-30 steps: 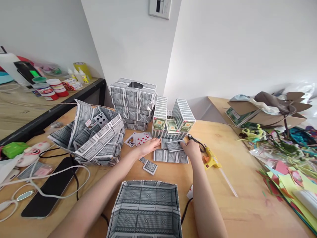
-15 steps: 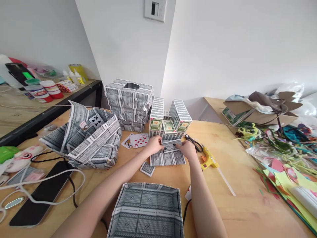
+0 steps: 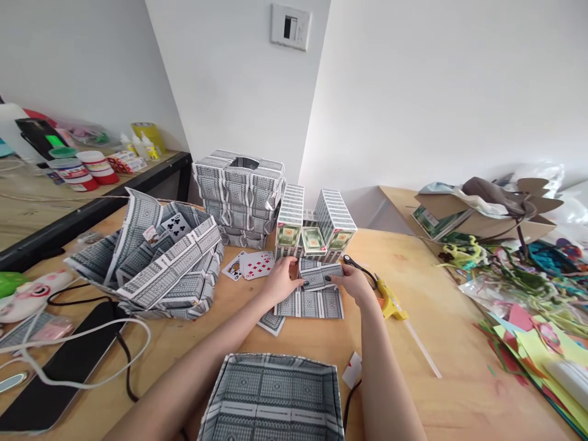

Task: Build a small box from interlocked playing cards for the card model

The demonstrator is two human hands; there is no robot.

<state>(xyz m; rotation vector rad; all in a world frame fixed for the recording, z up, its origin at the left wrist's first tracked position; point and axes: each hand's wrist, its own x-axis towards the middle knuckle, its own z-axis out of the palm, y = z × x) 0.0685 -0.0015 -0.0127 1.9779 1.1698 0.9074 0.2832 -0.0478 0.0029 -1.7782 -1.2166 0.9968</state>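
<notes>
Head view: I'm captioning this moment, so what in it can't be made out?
Underside of the small card strip between the left hand and right hand: head view, hidden by its upward face.
Part of the loose playing card: head view, covered by the left forearm.
Near end of the open card-covered box: head view, cut off by the bottom edge.
Fine print on the playing-card boxes: head view, too small.
</notes>
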